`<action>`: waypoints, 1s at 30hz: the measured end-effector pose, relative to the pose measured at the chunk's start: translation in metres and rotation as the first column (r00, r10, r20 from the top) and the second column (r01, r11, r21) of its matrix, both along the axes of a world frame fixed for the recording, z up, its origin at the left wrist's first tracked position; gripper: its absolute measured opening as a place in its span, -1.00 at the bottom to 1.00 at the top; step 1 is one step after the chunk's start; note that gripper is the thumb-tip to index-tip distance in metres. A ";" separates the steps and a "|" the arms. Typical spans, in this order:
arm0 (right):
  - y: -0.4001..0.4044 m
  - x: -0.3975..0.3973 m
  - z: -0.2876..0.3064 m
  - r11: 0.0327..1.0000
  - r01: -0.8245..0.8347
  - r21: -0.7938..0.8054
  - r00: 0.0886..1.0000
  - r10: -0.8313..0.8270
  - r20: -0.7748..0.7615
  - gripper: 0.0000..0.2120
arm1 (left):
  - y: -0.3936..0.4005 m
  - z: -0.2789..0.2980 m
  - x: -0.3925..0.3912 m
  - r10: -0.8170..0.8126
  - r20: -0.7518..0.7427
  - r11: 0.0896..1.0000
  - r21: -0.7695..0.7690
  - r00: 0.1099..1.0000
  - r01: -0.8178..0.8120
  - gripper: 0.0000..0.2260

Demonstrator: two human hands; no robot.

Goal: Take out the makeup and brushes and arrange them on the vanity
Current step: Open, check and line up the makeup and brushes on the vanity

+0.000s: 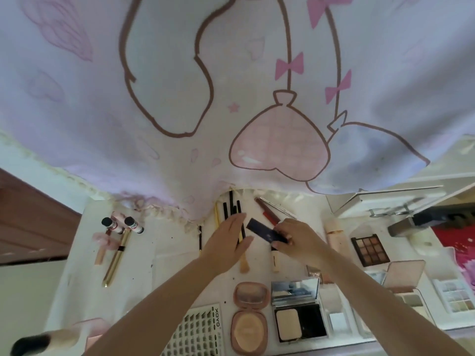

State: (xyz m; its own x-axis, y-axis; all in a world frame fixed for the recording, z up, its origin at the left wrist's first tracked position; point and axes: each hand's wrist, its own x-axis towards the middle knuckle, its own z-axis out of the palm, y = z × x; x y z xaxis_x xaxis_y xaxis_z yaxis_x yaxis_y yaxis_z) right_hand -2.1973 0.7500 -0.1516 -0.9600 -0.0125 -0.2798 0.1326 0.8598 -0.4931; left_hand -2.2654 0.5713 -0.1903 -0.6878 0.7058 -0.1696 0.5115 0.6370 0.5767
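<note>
My right hand (299, 241) grips a flat dark blue case (262, 231) by its near end, holding it tilted above the white vanity top (169, 255). My left hand (228, 240) is flat with fingers apart, resting over a row of thin black and yellow-handled brushes (232, 206) laid side by side. A dark red tube (266, 211) lies just behind the case. Nearer me lie an open round pink compact (249, 319), an open square powder compact with a mirror (298, 312) and a sheet of false lashes (198, 330).
A pink-printed cloth (231, 98) hangs over the back of the vanity. Two black-capped bottles (123, 225) and a gold pen (117, 255) lie at the left. Eyeshadow palettes (370, 249) and an open pink case (403, 276) fill the right side. A fluffy brush (33, 344) sits bottom left.
</note>
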 end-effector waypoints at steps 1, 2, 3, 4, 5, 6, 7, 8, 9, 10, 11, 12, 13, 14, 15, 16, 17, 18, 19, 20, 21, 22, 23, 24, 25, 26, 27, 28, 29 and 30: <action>-0.006 -0.004 0.012 0.998 -0.054 -0.009 0.998 0.054 -0.025 -0.82 | -0.001 0.016 -0.002 0.026 0.078 0.995 0.090 0.997 -0.033 -0.60; -0.012 -0.008 0.024 0.995 -0.095 -0.014 0.994 0.094 -0.055 -0.83 | -0.005 0.031 -0.003 0.036 0.134 0.983 0.171 0.990 -0.059 -0.71; -0.018 -0.011 0.035 0.992 -0.125 -0.017 0.989 0.123 -0.085 -0.85 | -0.009 0.044 -0.004 0.052 0.168 0.970 0.225 0.984 -0.089 -0.84; -0.023 -0.014 0.044 0.988 -0.151 -0.025 0.983 0.148 -0.109 -0.87 | -0.016 0.055 -0.005 0.063 0.198 0.954 0.274 0.978 -0.117 -0.96; -0.029 -0.017 0.053 0.984 -0.175 -0.038 0.978 0.170 -0.123 -0.90 | -0.025 0.064 -0.006 0.083 0.221 0.939 0.310 0.972 -0.151 -0.91; -0.035 -0.019 0.060 0.979 -0.199 -0.054 0.973 0.191 -0.128 -0.93 | -0.034 0.072 -0.007 0.094 0.248 0.923 0.341 0.964 -0.178 -0.85; -0.040 -0.021 0.067 0.973 -0.219 -0.069 0.969 0.209 -0.128 -0.95 | -0.045 0.080 -0.008 0.116 0.273 0.908 0.360 0.955 -0.213 -0.83; -0.044 -0.023 0.074 0.970 -0.231 -0.078 0.966 0.219 -0.135 -0.95 | -0.057 0.089 -0.010 0.145 0.288 0.886 0.388 0.946 -0.254 -0.82; -0.045 -0.025 0.081 0.970 -0.231 -0.083 0.964 0.216 -0.156 -0.92 | -0.070 0.095 -0.012 0.192 0.292 0.850 0.428 0.937 -0.308 -0.81; -0.045 -0.027 0.087 0.973 -0.214 -0.090 0.962 0.194 -0.190 -0.89 | -0.084 0.102 -0.015 0.254 0.312 0.789 0.480 0.915 -0.383 -0.80; -0.044 -0.029 0.094 0.977 -0.187 -0.101 0.960 0.160 -0.229 -0.86 | -0.099 0.107 -0.019 0.312 0.352 0.710 0.530 0.882 -0.463 -0.78; -0.044 -0.031 0.099 0.980 -0.168 -0.112 0.956 0.134 -0.263 -0.84 | -0.112 0.112 -0.022 0.348 0.400 0.632 0.568 0.848 -0.527 -0.78; -0.046 -0.033 0.103 0.979 -0.168 -0.115 0.949 0.130 -0.286 -0.84 | -0.122 0.114 -0.023 0.365 0.438 0.573 0.590 0.822 -0.569 -0.79; -0.050 -0.036 0.106 0.976 -0.184 -0.116 0.944 0.143 -0.298 -0.83 | -0.128 0.117 -0.022 0.365 0.469 0.541 0.596 0.804 -0.593 -0.80; -0.057 -0.039 0.106 0.971 -0.205 -0.120 0.938 0.160 -0.307 -0.82 | -0.130 0.117 -0.019 0.358 0.491 0.526 0.596 0.794 -0.606 -0.82; -0.066 -0.042 0.106 0.965 -0.227 -0.130 0.932 0.177 -0.317 -0.82 | -0.130 0.117 -0.016 0.347 0.513 0.518 0.593 0.785 -0.616 -0.84; -0.076 -0.045 0.105 0.958 -0.249 -0.141 0.925 0.193 -0.327 -0.81 | -0.129 0.115 -0.012 0.335 0.535 0.507 0.592 0.776 -0.627 -0.85; -0.086 -0.047 0.104 0.951 -0.270 -0.148 0.918 0.209 -0.337 -0.80 | -0.128 0.115 -0.008 0.323 0.555 0.499 0.589 0.767 -0.636 -0.85; -0.094 -0.049 0.103 0.945 -0.289 -0.151 0.912 0.224 -0.344 -0.80 | -0.128 0.113 -0.005 0.309 0.571 0.491 0.589 0.761 -0.641 -0.85; -0.100 -0.051 0.101 0.940 -0.304 -0.153 0.908 0.237 -0.346 -0.81 | -0.128 0.111 -0.003 0.298 0.581 0.487 0.590 0.757 -0.644 -0.85; -0.106 -0.053 0.099 0.937 -0.313 -0.157 0.908 0.247 -0.340 -0.81 | -0.130 0.107 -0.002 0.290 0.589 0.479 0.593 0.754 -0.648 -0.85; -0.110 -0.055 0.097 0.933 -0.322 -0.161 0.909 0.258 -0.327 -0.82 | -0.132 0.105 0.000 0.285 0.597 0.471 0.594 0.750 -0.652 -0.86; -0.115 -0.056 0.094 0.928 -0.334 -0.165 0.910 0.271 -0.313 -0.82 | -0.134 0.101 0.001 0.281 0.607 0.464 0.593 0.744 -0.659 -0.86; -0.119 -0.057 0.091 0.923 -0.346 -0.167 0.911 0.288 -0.297 -0.82 | -0.136 0.098 0.003 0.282 0.614 0.459 0.589 0.737 -0.666 -0.87; -0.124 -0.058 0.088 0.919 -0.357 -0.168 0.911 0.303 -0.279 -0.82 | -0.139 0.094 0.005 0.288 0.623 0.453 0.580 0.727 -0.677 -0.87; -0.128 -0.059 0.084 0.916 -0.362 -0.172 0.913 0.311 -0.263 -0.83 | -0.142 0.089 0.007 0.303 0.630 0.452 0.565 0.715 -0.690 -0.87; -0.133 -0.061 0.080 0.915 -0.360 -0.181 0.917 0.312 -0.247 -0.83 | -0.146 0.083 0.008 0.329 0.632 0.459 0.542 0.702 -0.703 -0.87; -0.137 -0.063 0.076 0.915 -0.355 -0.193 0.923 0.310 -0.229 -0.83 | -0.149 0.076 0.008 0.364 0.622 0.481 0.512 0.693 -0.712 -0.87; -0.141 -0.066 0.071 0.915 -0.350 -0.203 0.928 0.309 -0.208 -0.84 | -0.153 0.069 0.008 0.414 0.588 0.528 0.467 0.695 -0.709 -0.87; -0.145 -0.068 0.066 0.916 -0.343 -0.209 0.933 0.307 -0.186 -0.84 | -0.158 0.061 0.007 0.466 0.520 0.604 0.404 0.716 -0.687 -0.88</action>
